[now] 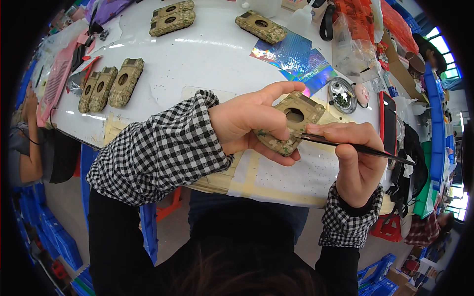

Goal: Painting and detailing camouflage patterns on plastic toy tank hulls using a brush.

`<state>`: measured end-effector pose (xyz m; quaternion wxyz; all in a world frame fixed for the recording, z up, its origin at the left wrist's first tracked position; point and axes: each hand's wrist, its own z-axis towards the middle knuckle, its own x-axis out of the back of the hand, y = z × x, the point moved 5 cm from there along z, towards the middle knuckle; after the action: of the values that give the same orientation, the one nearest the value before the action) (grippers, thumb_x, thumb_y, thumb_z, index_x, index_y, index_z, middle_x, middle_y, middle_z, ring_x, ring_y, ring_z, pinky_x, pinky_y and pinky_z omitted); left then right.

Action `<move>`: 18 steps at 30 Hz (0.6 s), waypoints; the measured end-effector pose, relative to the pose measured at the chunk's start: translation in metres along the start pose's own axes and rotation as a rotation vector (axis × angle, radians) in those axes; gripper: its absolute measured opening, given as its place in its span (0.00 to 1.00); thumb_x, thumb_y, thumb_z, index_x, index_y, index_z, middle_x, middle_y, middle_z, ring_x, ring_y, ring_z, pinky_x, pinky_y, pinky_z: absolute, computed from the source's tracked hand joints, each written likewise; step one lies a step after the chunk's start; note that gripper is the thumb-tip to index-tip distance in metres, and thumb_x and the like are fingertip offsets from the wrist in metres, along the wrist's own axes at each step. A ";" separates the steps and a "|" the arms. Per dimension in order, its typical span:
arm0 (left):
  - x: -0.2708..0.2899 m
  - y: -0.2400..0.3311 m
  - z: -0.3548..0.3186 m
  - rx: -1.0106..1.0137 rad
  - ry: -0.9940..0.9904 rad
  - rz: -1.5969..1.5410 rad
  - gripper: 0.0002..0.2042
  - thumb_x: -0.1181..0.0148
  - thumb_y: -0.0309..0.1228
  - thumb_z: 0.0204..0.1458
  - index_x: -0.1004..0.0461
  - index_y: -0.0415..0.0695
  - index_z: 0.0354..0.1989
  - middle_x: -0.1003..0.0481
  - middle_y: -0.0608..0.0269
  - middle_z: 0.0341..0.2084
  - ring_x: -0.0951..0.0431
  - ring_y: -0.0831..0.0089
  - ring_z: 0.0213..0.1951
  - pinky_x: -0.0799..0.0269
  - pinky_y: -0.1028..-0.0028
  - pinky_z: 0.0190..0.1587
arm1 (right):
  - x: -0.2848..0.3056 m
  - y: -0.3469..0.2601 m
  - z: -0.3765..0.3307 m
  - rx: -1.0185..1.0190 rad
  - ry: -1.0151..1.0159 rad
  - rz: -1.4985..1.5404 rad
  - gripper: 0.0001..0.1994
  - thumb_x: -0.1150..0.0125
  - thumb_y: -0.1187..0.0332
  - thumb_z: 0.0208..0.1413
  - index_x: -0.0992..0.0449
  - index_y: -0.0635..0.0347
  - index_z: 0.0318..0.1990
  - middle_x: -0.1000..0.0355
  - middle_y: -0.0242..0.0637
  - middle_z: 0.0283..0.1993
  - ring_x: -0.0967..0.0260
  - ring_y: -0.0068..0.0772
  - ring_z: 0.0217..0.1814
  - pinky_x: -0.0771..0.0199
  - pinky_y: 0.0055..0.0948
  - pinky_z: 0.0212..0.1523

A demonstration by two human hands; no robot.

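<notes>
The left hand (254, 121) is gripping a toy tank hull (311, 111) above the near tabletop (207, 61); the right hand (359, 155) is pinching tweezers (368, 149) at it. This hull seems unfinished; small parts (340, 102) are lying in a dish (330, 91) beyond. Other hulls (126, 82) are resting left and far, their completeness unclear.

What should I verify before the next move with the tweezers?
1. Camouflage-patterned model hull with a round opening gripped by the left hand: ok.
2. Slim black tweezers held in the right hand: ok.
3. Tweezer tips at the hull: ok.
4. Tiny piece between the tips: cannot tell, too small.
5. Round shiny dish stocked with small dark-green pieces: ok.
6. White paper sheet free of specks: not ok, dark specks lie scattered.
</notes>
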<state>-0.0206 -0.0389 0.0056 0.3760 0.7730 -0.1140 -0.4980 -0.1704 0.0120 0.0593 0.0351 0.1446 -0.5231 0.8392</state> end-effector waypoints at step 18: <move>0.001 -0.001 0.001 0.000 -0.006 0.003 0.42 0.50 0.20 0.40 0.60 0.50 0.68 0.38 0.49 0.52 0.25 0.58 0.38 0.22 0.64 0.41 | 0.000 0.000 0.000 0.012 0.001 -0.024 0.09 0.40 0.71 0.54 0.24 0.69 0.37 0.24 0.44 0.38 0.27 0.33 0.42 0.30 0.27 0.46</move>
<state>-0.0211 -0.0393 0.0036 0.3766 0.7712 -0.1164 -0.4999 -0.1704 0.0117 0.0589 0.0447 0.1508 -0.5162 0.8419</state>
